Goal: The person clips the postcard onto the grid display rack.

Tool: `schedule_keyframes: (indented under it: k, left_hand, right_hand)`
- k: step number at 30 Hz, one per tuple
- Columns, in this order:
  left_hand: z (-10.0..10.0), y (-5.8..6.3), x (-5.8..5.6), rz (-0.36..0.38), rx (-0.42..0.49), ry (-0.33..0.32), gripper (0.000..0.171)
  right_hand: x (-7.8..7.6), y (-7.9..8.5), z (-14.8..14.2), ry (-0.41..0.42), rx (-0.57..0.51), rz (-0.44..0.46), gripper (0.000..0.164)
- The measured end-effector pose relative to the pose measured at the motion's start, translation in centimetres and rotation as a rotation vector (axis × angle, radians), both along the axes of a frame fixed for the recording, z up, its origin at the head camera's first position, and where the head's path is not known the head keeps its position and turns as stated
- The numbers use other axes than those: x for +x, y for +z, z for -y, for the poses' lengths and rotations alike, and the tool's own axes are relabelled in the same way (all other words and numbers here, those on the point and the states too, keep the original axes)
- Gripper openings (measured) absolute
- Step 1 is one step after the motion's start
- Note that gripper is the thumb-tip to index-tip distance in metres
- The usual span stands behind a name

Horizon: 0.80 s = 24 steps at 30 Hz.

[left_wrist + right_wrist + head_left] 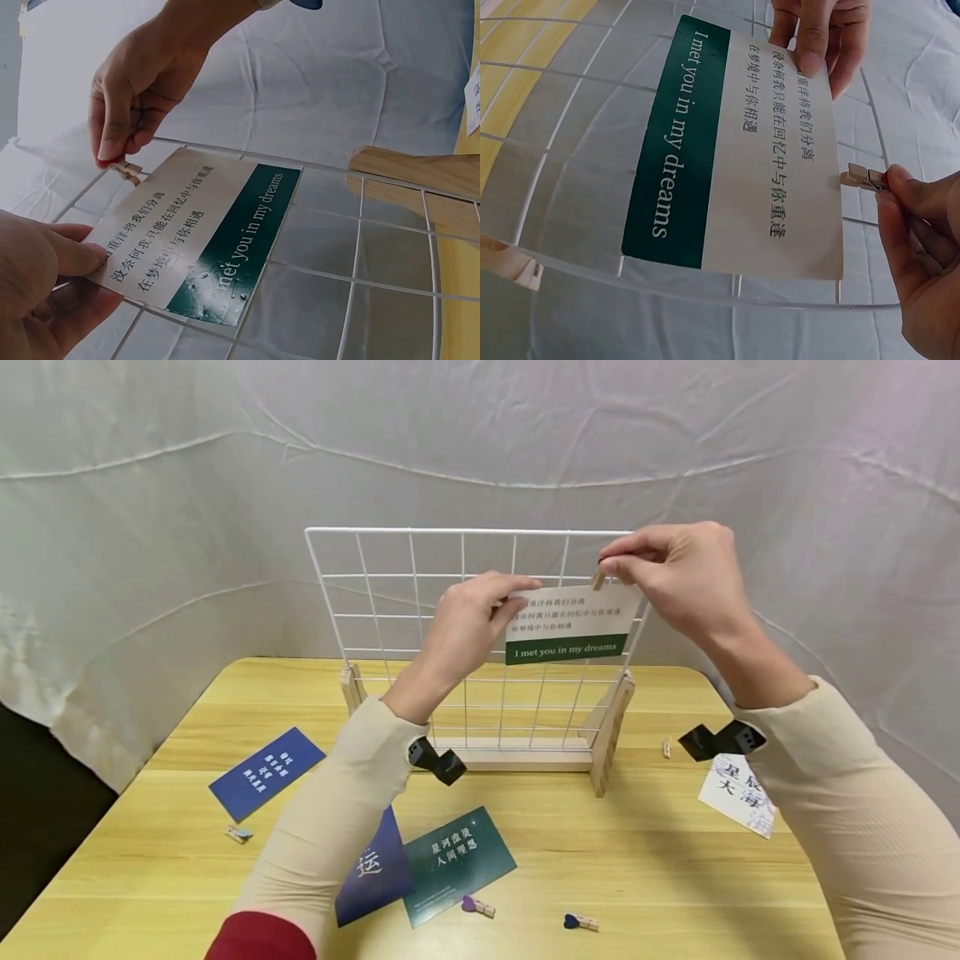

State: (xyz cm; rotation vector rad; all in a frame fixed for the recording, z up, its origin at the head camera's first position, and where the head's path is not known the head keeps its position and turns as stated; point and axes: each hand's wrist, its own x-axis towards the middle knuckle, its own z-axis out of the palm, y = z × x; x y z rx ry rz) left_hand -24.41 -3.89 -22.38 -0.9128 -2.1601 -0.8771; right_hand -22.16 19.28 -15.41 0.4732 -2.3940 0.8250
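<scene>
A white and green card (566,625) with printed writing is held against the upper right of a white wire grid rack (461,529). My left hand (474,610) pinches the card's upper left corner between thumb and fingers. At the card's top edge, my right hand (682,572) pinches the tail of a small wooden clothespin (861,177) with a red piece on it. The clothespin's tip meets the card's edge in the right wrist view; whether it grips the card and a wire together, I cannot tell.
Wooden feet hold the rack on a wood-grain table (637,860). Blue cards (266,774) (375,877), a green card (459,864) and a white card (738,793) lie around it. Loose clothespins (478,907) (581,922) (238,834) (666,748) are scattered about. Pale cloth (480,427) hangs behind.
</scene>
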Motion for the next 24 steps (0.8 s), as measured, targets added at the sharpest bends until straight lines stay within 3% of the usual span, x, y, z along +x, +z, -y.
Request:
schedule_keyframes:
  k: [9, 15, 24]
  left_hand:
    - [-0.6, 0.0, 0.4, -0.141, -0.033, 0.103, 0.021]
    - [-1.1, -0.1, 0.2, -0.231, 0.004, 0.123, 0.017]
    - [-1.5, -0.6, -0.6, -0.266, 0.069, 0.164, 0.018]
  right_hand:
    - [-0.5, 0.4, 0.7, -0.008, -0.012, -0.02, 0.012]
    - [-0.7, 0.3, 1.1, 0.0, -0.005, -0.025, 0.012]
    - [-0.9, 0.3, 1.7, -0.012, 0.058, -0.096, 0.011]
